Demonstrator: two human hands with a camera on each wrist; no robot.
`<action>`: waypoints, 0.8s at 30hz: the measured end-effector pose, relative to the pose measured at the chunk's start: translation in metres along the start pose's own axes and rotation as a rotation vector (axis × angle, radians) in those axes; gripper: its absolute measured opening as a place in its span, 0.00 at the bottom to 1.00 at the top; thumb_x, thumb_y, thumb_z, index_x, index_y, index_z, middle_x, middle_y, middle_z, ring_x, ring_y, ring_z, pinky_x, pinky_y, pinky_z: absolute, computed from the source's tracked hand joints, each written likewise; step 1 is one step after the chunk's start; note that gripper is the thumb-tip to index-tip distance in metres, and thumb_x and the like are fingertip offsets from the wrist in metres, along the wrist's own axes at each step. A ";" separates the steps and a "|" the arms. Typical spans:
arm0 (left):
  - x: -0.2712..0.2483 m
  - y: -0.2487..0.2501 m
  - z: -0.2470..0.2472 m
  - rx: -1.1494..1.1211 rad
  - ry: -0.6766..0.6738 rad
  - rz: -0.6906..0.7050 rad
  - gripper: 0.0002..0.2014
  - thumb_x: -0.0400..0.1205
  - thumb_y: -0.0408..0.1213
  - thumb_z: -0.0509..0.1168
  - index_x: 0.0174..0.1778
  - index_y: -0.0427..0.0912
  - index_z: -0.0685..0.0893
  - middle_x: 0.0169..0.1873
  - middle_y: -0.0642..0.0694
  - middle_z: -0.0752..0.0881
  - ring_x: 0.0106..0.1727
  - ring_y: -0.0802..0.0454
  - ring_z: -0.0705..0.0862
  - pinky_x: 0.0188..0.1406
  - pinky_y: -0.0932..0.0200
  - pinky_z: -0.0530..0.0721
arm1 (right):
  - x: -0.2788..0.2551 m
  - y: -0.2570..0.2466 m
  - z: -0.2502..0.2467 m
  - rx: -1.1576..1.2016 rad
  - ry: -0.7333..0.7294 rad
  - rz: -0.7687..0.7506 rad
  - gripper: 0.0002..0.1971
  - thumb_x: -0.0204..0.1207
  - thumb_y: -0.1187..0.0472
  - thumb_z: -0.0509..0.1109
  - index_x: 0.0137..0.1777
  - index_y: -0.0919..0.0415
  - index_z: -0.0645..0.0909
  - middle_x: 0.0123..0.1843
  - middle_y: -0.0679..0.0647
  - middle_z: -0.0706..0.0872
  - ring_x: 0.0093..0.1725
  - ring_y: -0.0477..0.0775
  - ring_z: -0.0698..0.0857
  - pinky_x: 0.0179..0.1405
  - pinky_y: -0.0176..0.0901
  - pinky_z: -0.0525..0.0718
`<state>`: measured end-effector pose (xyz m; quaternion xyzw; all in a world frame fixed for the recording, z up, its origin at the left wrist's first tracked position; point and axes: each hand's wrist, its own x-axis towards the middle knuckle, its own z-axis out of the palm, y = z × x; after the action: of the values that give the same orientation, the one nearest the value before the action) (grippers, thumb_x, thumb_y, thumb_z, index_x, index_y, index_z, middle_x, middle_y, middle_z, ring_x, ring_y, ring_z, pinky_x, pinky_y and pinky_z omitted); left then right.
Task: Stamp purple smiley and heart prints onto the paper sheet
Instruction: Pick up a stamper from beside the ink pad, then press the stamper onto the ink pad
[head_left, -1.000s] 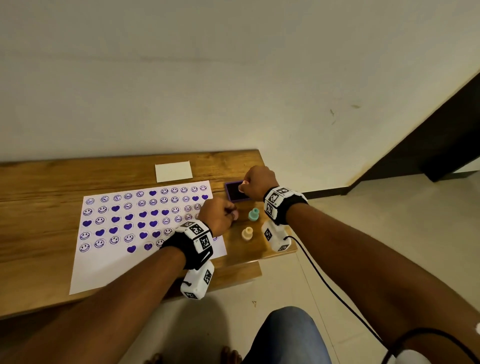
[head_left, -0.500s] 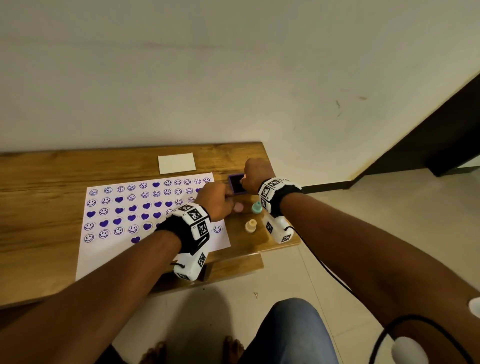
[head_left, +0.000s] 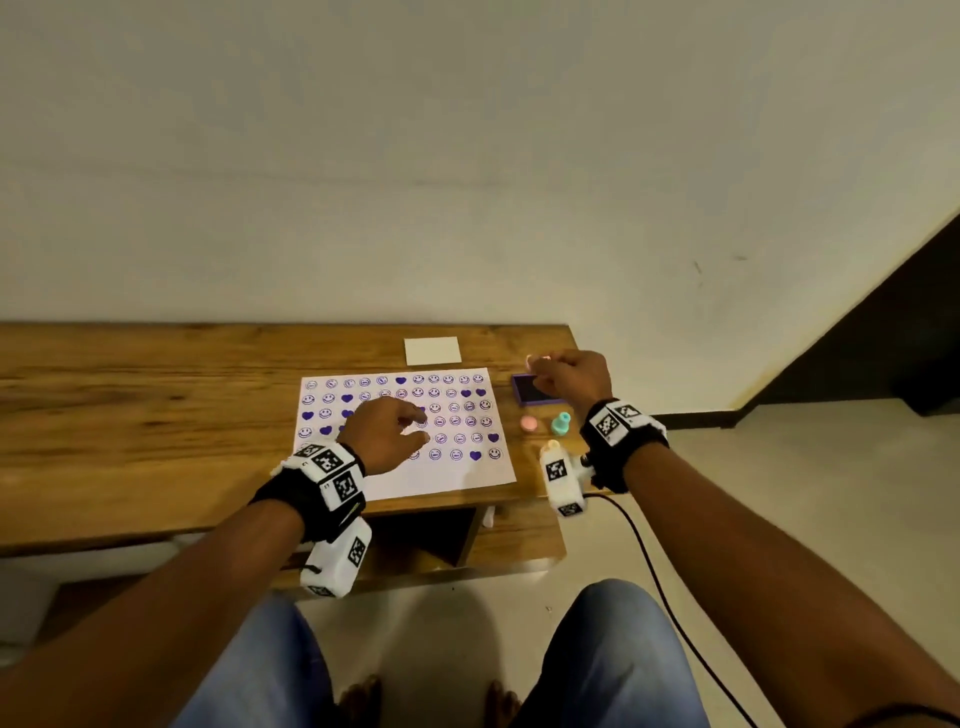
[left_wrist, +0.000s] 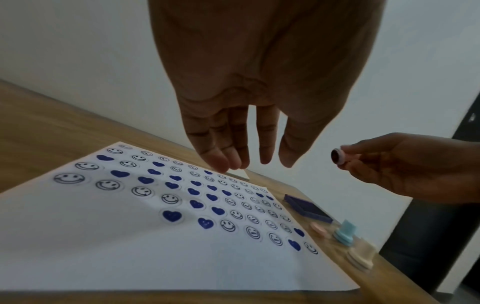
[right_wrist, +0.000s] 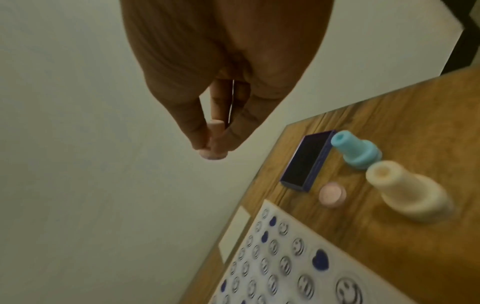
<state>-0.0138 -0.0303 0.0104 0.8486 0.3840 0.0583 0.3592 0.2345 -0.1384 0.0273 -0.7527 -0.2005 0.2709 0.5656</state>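
A white paper sheet (head_left: 447, 475) covered with rows of purple smileys and hearts lies on the wooden table (head_left: 130, 415). My left hand (head_left: 387, 431) hovers over the sheet with relaxed, straight fingers (left_wrist: 233, 152), holding nothing. My right hand (head_left: 569, 376) is raised above the purple ink pad (head_left: 535, 392) and pinches a small pink stamp (right_wrist: 214, 142) between thumb and fingers. The stamp's inked face (left_wrist: 337, 156) shows in the left wrist view. The ink pad (right_wrist: 306, 159) sits open at the sheet's right.
A pink cap (head_left: 528, 423), a teal stamp (head_left: 561, 423) and a cream stamp (right_wrist: 405, 189) stand right of the sheet near the table's right edge. A small white card (head_left: 432, 351) lies behind the sheet. A wall runs along the table's far edge.
My left hand let go of the pink cap beside the ink pad and moved left over the sheet, its fingers opening. My right hand lifted off the ink pad with the pink stamp.
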 end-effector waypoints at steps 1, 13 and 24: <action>-0.006 0.000 -0.003 -0.015 0.006 0.000 0.16 0.79 0.43 0.71 0.61 0.46 0.86 0.61 0.47 0.86 0.56 0.52 0.83 0.57 0.58 0.79 | -0.014 -0.005 0.002 0.068 -0.032 0.005 0.08 0.70 0.68 0.80 0.40 0.73 0.86 0.40 0.60 0.90 0.42 0.56 0.90 0.47 0.47 0.92; -0.084 -0.002 0.003 -0.232 0.135 -0.017 0.14 0.78 0.41 0.72 0.60 0.46 0.87 0.59 0.50 0.86 0.60 0.51 0.84 0.57 0.60 0.79 | -0.157 -0.005 0.018 1.020 -0.430 0.304 0.11 0.72 0.73 0.70 0.54 0.71 0.85 0.47 0.64 0.91 0.42 0.55 0.92 0.41 0.39 0.92; -0.081 -0.049 0.018 -0.174 0.325 -0.050 0.14 0.76 0.39 0.73 0.58 0.46 0.88 0.61 0.46 0.84 0.66 0.48 0.80 0.68 0.53 0.75 | -0.150 0.021 0.048 1.020 -0.371 0.345 0.09 0.66 0.74 0.67 0.38 0.66 0.89 0.43 0.62 0.89 0.40 0.55 0.89 0.36 0.38 0.90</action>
<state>-0.0938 -0.0748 -0.0201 0.7839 0.4516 0.2186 0.3657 0.0882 -0.2002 0.0243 -0.3461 -0.0144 0.5495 0.7603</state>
